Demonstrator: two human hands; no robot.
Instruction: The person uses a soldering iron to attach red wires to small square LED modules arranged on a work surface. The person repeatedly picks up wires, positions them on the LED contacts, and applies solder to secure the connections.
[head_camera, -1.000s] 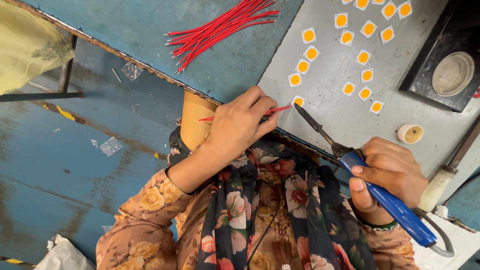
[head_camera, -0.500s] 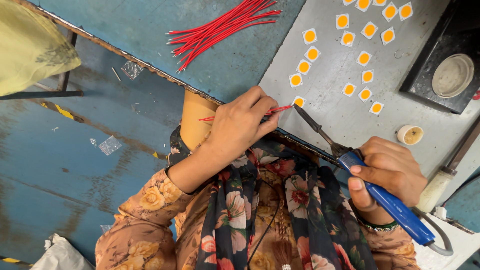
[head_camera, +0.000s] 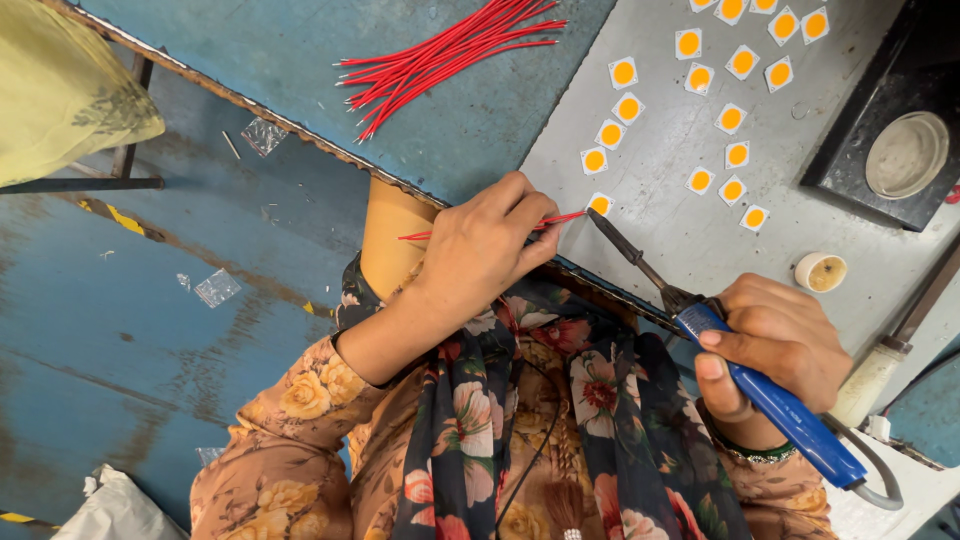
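Wire bundle: I see loose red wires (head_camera: 450, 45) lying at upper centre on the blue surface (head_camera: 300, 60).
Left hand (head_camera: 485, 250): fingers pinching a single red wire (head_camera: 560, 218), its tip at a yellow square chip (head_camera: 600, 203), mid-frame.
Right hand (head_camera: 775, 345): fingers wrapped around the blue-handled soldering iron (head_camera: 700, 320), lower right, tip touching that chip.
Chips: more yellow squares (head_camera: 700, 110) scattered upper right on the grey surface (head_camera: 690, 235).

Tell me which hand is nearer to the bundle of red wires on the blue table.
Left. The left hand lies just below the bundle of red wires, pinching a single red wire. The right hand is farther off, gripping the soldering iron.
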